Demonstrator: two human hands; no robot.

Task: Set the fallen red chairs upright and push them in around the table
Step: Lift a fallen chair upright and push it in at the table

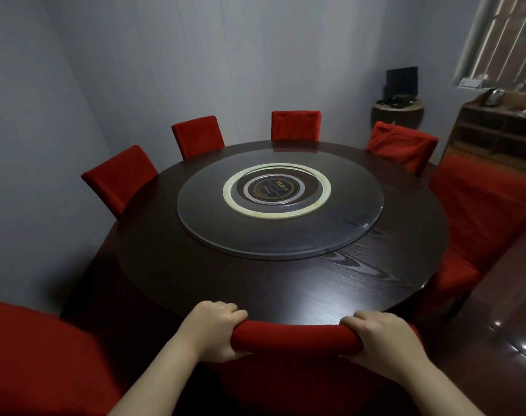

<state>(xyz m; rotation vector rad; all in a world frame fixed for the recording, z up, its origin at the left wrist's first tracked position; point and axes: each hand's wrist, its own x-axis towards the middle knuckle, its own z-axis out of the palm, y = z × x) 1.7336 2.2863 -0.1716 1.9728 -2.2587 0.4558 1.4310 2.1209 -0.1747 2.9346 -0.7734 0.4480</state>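
A red fabric-covered chair (291,337) stands upright right in front of me, its backrest top at the near edge of the round dark wooden table (285,283). My left hand (215,328) grips the left end of the backrest top, fingers curled over it. My right hand (378,334) grips the right end the same way. Several more red chairs stand upright around the table: far left (120,178), back left (197,136), back (296,125), back right (402,145), right (480,217) and near left (42,355).
A glass turntable (281,205) lies in the middle of the table. A wooden shelf unit (492,130) stands at the right wall under a window. A small corner shelf (398,111) holds a dark screen. Glossy floor shows at the lower right.
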